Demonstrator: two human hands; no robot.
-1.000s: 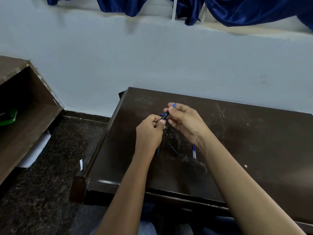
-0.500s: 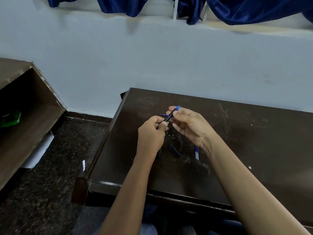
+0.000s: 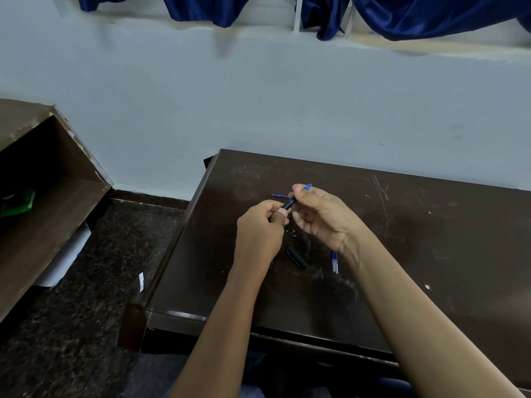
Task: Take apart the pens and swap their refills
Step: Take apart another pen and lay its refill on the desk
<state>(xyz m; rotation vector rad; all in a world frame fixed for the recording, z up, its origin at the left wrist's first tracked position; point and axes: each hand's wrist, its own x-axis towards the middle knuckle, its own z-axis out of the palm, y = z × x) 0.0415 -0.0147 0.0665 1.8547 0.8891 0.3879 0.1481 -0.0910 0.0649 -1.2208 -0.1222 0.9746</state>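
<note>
Above the dark brown table [image 3: 402, 225] my left hand [image 3: 260, 229] grips the lower end of a black pen barrel [image 3: 288, 205]. My right hand [image 3: 319, 214] pinches the blue front piece [image 3: 307, 187] that sticks out of the barrel's upper end. Behind the hands a thin blue refill [image 3: 279, 196] lies on the table, partly hidden. A black pen cap [image 3: 296, 257] lies just below the hands. A clear blue refill [image 3: 334, 262] lies beside my right wrist.
A brown wooden shelf unit [image 3: 43, 196] stands to the left, holding something green [image 3: 17, 202]. White paper [image 3: 64, 254] leans under it. The dark speckled floor [image 3: 86, 311] lies between shelf and table. A pale wall and blue curtains [image 3: 431, 15] are behind.
The hands stay together on the pen. The blue piece stands slightly further out past my right fingers. The camera view has shifted a little.
</note>
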